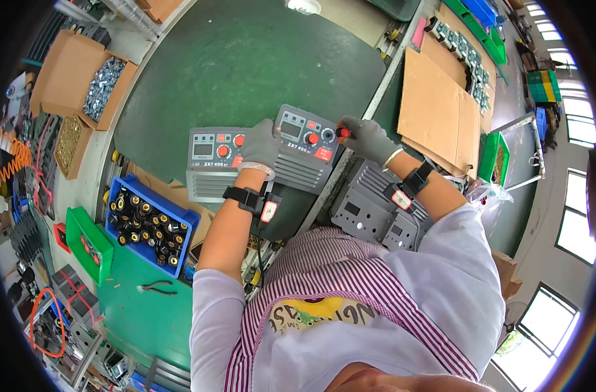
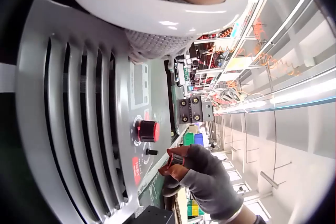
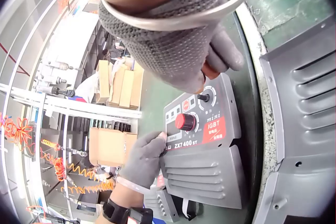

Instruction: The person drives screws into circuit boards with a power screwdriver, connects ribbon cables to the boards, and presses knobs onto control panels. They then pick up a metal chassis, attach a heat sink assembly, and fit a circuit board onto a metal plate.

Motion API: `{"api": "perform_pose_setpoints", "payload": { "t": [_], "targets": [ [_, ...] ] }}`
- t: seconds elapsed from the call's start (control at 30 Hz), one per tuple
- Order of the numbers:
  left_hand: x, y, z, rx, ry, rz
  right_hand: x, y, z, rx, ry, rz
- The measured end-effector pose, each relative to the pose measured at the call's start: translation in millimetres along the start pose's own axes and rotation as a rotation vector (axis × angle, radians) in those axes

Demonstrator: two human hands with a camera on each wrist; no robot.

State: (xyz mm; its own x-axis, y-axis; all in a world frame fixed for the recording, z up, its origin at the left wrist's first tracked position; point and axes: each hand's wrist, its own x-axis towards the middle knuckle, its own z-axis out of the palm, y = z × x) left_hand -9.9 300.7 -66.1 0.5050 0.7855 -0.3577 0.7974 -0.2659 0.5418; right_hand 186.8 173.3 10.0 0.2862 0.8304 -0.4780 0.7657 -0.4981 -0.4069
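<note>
Both hands gloved in grey, fingertips bare. Left hand (image 1: 259,144) grips the left edge of the tilted control unit (image 1: 300,168), thumb at the front panel's rim. Right hand (image 1: 370,138) pinches a loose red-and-black knob (image 2: 176,160) between thumb and fingers, just off the panel's right side. Knob is apart from the bare shaft (image 2: 151,152); 1 fitted knob (image 2: 149,131) sits beside that shaft.

Unit marked ZX7 400, display at left, louvred grey cover below the panel; lies on the green bench (image 1: 246,62). 2nd unit (image 1: 210,183), similar, just left of it, with its own red knob fitted.

Near the right forearm: grey louvred panels (image 1: 366,209) with cut-outs, across the metal rail. Beyond, flat cardboard (image 1: 438,104) beside a row of circuit boards (image 1: 471,62). Left of the person: blue bin (image 1: 191,228) of black round parts with brass-coloured centres, green tray (image 1: 102,238), pliers (image 1: 159,287) on a green surface. 2 open cartons farther off, holding small metal parts.
</note>
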Motion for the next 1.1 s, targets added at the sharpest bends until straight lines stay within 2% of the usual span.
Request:
{"api": "perform_pose_setpoints", "payload": {
  "t": [0.07, 0.17, 0.3, 0.47, 0.73, 0.93, 1.1],
  "targets": [
    [-2, 7, -6, -0.006, -0.069, -0.056, 5, 1, 2, -0.022, -0.009, -0.038],
    [-9, 6, 9, -0.011, 0.061, 0.015, 14, 6, 11, -0.070, -0.014, -0.115],
    [-3, 1, 15, -0.136, -0.008, -0.023, 15, -3, 13, -0.143, -0.037, -0.128],
    [-4, -3, 14, -0.287, -0.003, -0.002, 20, -5, 16, -0.244, -0.026, -0.183],
    [-5, 0, 10, -0.246, -0.002, -0.023, 25, -8, 19, -0.401, -0.042, -0.273],
    [-6, 2, 11, -0.291, 0.004, -0.032, 26, -19, 17, -0.406, -0.121, -0.166],
    [-9, 6, 8, -0.237, -0.020, -0.068, 27, -21, 23, -0.374, -0.097, -0.108]
  ]
}}
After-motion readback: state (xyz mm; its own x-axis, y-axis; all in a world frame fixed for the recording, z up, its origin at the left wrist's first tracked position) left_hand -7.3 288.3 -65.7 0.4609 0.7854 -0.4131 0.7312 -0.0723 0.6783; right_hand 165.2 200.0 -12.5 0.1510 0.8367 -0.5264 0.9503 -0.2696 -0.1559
